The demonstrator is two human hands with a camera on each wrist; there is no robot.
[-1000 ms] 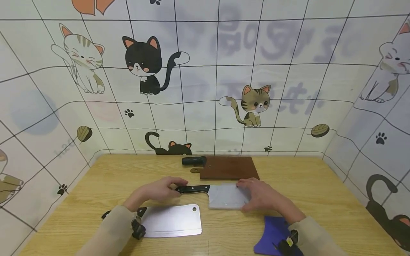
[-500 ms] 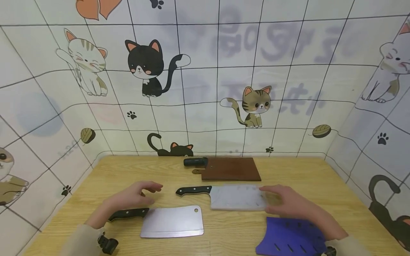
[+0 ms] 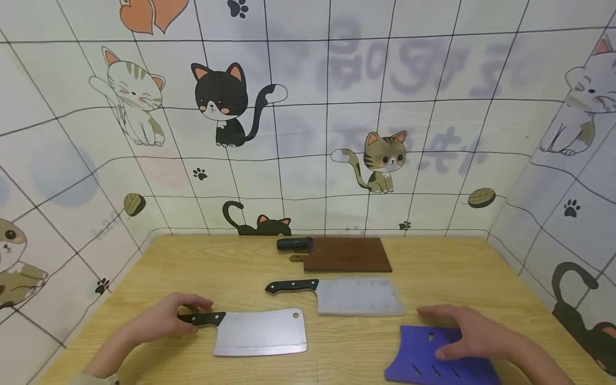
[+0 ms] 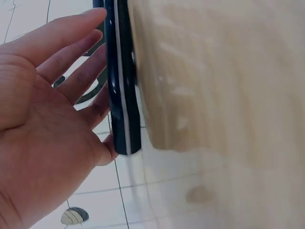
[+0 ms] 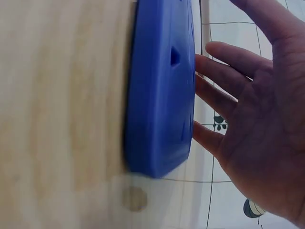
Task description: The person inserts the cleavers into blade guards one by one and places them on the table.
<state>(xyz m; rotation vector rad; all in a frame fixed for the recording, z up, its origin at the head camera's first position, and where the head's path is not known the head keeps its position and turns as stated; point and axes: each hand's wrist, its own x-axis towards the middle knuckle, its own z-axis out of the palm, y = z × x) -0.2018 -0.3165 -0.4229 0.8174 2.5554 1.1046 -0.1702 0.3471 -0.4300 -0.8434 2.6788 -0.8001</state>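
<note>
A bare-bladed cleaver [image 3: 260, 332] lies flat at the front left of the table, its black handle pointing left. My left hand [image 3: 166, 318] is at that handle [image 4: 123, 81], thumb on the near side and fingers passing behind it; whether it bears any grip is unclear. On the front right lies a flat blue blade cover [image 3: 416, 355] with slots. My right hand [image 3: 481, 334] hovers over it, thumb and fingers spread. From the right wrist, the fingers [image 5: 224, 76] look extended beside the cover's upper face.
Behind, a black-handled cleaver [image 3: 291, 286] lies with its blade in a whitish cover [image 3: 358, 297]. Farther back is a brown cover or board [image 3: 348, 254] with a dark handle [image 3: 293, 244] at its left. A cat-patterned wall sheet [image 3: 298, 176] borders the wooden table [image 3: 216, 267].
Both hands have left the whitish-covered cleaver. My left hand moved left and down to the bare cleaver's handle; my right hand moved right and down over the blue cover.
</note>
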